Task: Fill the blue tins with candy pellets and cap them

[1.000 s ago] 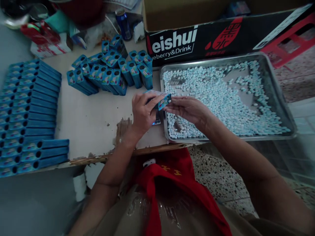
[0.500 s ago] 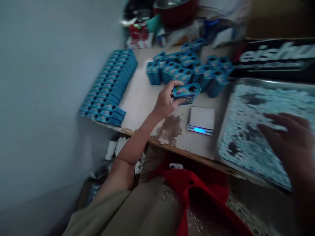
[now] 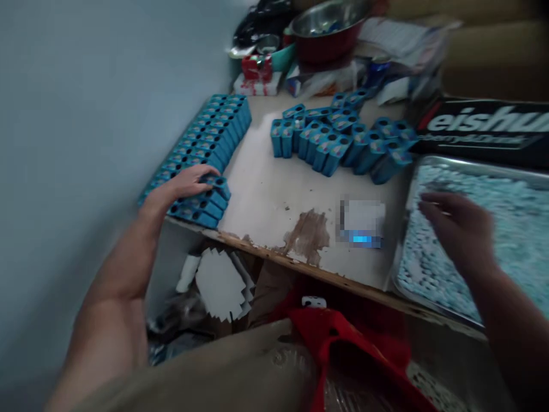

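Gripping an upright blue box at frame left with the nearer left hand, holding the right hand, grip unclear, over the tablet tray.

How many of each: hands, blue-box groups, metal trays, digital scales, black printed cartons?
Hands: 2 (left hand, right hand)
Blue-box groups: 2 (packed block, loose cluster)
Metal tray: 1
Digital scale: 1
Black printed carton: 1
Total: 7

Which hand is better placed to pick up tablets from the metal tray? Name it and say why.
Likely the right hand: it is at the metal tray, close to the pale tablets. The left hand is across the table, fingers around a blue box.
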A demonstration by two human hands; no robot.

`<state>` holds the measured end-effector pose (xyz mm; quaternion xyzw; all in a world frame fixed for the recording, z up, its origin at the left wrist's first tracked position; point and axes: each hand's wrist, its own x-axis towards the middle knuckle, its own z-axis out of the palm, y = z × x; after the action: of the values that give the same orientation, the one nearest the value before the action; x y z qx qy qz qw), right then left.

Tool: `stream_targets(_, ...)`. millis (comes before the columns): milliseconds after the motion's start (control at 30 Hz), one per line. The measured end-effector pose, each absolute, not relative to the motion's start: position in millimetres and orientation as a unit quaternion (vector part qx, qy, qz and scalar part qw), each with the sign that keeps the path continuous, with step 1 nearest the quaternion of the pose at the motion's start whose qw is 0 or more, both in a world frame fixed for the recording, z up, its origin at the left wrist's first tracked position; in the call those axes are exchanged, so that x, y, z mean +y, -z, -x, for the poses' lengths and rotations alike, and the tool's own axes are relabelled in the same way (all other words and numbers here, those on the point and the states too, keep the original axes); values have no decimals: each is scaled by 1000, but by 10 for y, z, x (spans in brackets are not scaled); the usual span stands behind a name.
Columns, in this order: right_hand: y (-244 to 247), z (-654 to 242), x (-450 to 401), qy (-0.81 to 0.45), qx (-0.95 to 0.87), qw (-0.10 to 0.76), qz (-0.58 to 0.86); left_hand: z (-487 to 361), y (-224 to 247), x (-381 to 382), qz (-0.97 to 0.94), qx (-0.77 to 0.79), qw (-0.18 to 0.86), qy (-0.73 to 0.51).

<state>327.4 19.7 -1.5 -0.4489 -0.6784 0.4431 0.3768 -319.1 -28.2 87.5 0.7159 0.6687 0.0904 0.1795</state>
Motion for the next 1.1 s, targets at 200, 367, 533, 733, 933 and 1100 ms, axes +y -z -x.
stream_targets(200,-202,-2462,936,-206,-765,321,518,3091,-351,-409,-699,702,40,-126)
stream_targets(367,-475,-1705,1472,-103,-834,107,531,3021,-80,-451,-689,681,33,-246)
stream_targets(533,-644,-1431,1744,-48,-840,-22,540,2982,-214,-466,-679,701,51,-214)
stream_targets(733,-999,-1968,1069,-25,-842,-25,539,2746,-486,-419,-647,762,13,-27)
stream_targets(933,-1086,-2430,235,-81,-789,-92,602,2507,-710,-431,-662,748,-37,-39)
stream_targets(1100,-945,-2953,330,-112,-772,78,621,2269,-825,-509,-687,709,-100,-121)
